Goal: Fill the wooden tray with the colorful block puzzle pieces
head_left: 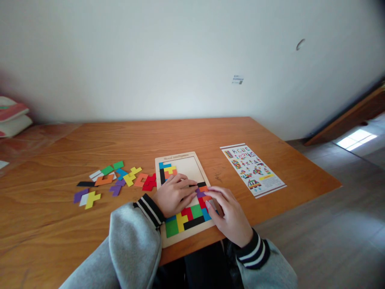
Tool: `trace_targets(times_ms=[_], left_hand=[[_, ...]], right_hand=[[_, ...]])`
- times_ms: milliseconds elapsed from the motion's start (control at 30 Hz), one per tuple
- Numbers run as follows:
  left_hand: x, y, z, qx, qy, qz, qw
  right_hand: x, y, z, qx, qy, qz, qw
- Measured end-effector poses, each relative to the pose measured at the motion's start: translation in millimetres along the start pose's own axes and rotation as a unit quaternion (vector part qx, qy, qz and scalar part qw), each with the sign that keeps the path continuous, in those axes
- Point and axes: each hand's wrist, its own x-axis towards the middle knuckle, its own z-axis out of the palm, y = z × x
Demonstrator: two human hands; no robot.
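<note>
A wooden tetromino puzzle board lies flat near the table's front edge, partly filled with coloured pieces. My left hand lies across its middle, fingers stretched out, the fingertips by a black piece and a purple piece. At the board's right side, my right hand has its thumb and fingers apart, the fingertips at the orange piece and the red one below it. Green, yellow, black and blue pieces fill the near end. My left hand hides part of the board.
Loose pieces lie left of the board, among them a yellow piece, a red piece and a green piece. A printed pattern sheet lies to the right on the wooden table. A white wall stands behind.
</note>
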Motion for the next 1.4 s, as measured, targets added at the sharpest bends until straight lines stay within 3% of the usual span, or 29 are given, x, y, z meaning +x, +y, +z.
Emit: trace_targets(times_ms=[600, 867, 1400], left_hand=[[0.2, 1.1, -3.6, 0.018, 0.009, 0.01, 1.0], [-4.8, -2.5, -4.7, 0.036, 0.088, 0.009, 0.995], [-55.4, -25.8, -52.2, 0.052, 0.104, -0.034, 0.993]], right_hand=[[2.5, -4.6, -2.7, 0.001, 0.007, -0.001, 1.0], [2.6, -3.7, -2.3, 0.005, 0.01, 0.001, 1.0], [-0.4, 1.0, -0.2, 0.012, 0.012, -0.003, 1.0]])
